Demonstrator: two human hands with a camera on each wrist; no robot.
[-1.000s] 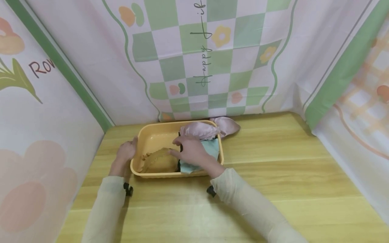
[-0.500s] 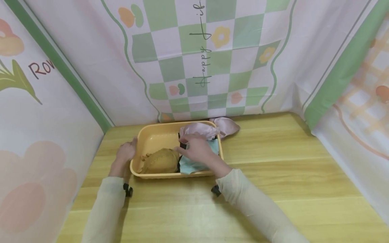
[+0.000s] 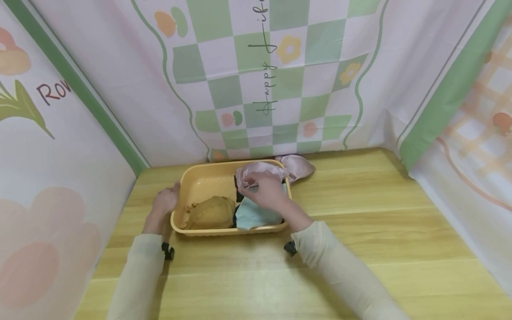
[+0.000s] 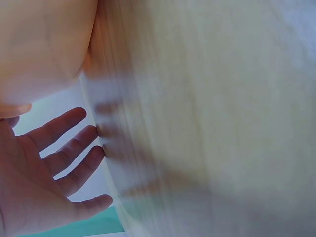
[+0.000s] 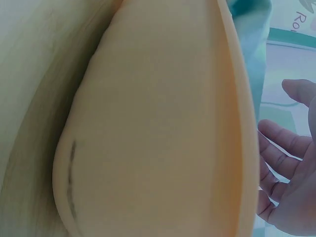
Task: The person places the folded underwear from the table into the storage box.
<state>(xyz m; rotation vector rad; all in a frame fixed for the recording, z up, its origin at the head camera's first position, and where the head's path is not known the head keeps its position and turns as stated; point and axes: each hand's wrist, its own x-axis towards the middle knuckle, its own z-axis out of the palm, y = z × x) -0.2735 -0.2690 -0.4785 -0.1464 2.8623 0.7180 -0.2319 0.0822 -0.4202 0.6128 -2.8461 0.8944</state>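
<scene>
A yellow plastic tub (image 3: pixel 208 168) sits at the back of the table. My left hand (image 3: pixel 165 202) rests against its left end; in the left wrist view the fingers are spread and loosely extended beside the tub's underside. My right hand (image 3: pixel 267 190) hovers over the tub's right half, thumb and fingers apart with nothing visible between them. Below it lies a light blue-green cloth (image 3: pixel 256 214). Behind the fingers is a shiny pink satin piece (image 3: pixel 262 167), partly hidden. A domed mustard garment (image 3: pixel 214 212), like a folded bra cup, lies front left in the tub.
Black dividers (image 3: pixel 239 196) stand in the tub's middle. Another rounded pink satin piece (image 3: pixel 298 167) hangs past the right rim onto the wood-grain table (image 3: pixel 360 200). Printed curtains (image 3: pixel 256 89) rise behind and at both sides.
My right hand has drawn rightward, away from the mustard garment, uncovering its top and more of the blue-green cloth. My left hand has stayed at the tub's left end.
</scene>
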